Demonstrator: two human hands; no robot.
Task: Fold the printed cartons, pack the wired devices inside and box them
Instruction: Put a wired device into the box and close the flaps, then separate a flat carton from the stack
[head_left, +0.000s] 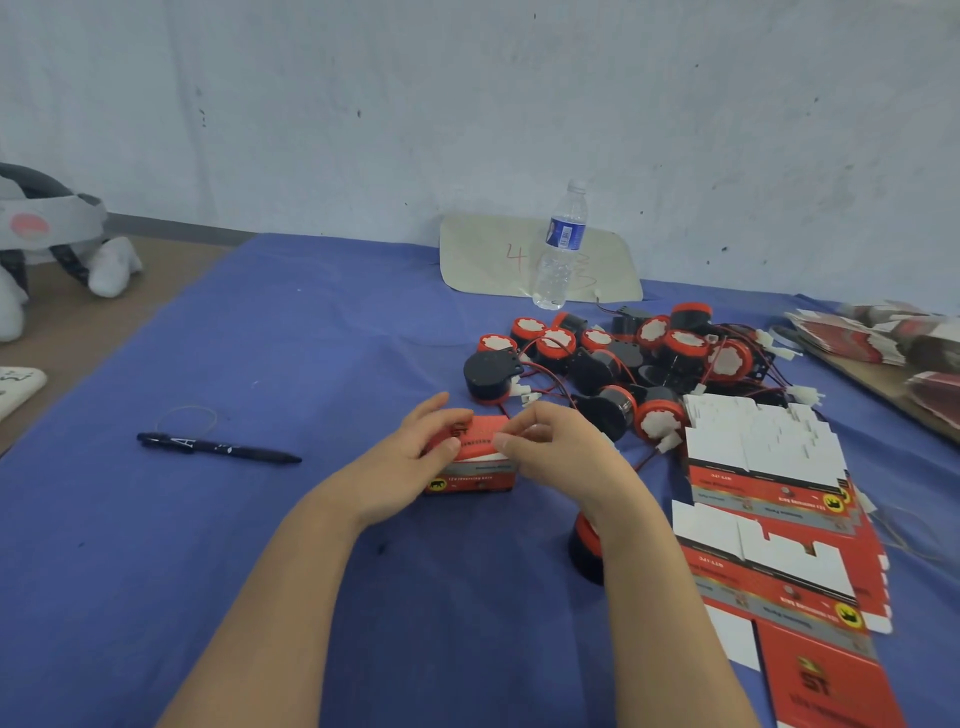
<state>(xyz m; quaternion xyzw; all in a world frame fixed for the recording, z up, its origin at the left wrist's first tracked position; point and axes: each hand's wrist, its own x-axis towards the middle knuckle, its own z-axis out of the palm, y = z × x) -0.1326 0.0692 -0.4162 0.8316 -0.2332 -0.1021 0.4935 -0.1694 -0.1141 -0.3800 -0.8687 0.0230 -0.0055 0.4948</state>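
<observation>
A small red printed carton stands folded on the blue cloth in the middle. My left hand grips its left end, thumb on the top flap. My right hand pinches the top flap at the right end. A pile of red-and-black wired devices lies just behind, to the right. One more device stands under my right wrist, partly hidden. Flat unfolded cartons lie stacked at the right, white flaps up.
A black pen and a thin rubber band lie at the left. A water bottle stands on a pale card by the wall. More flat cartons rest on a board at the far right.
</observation>
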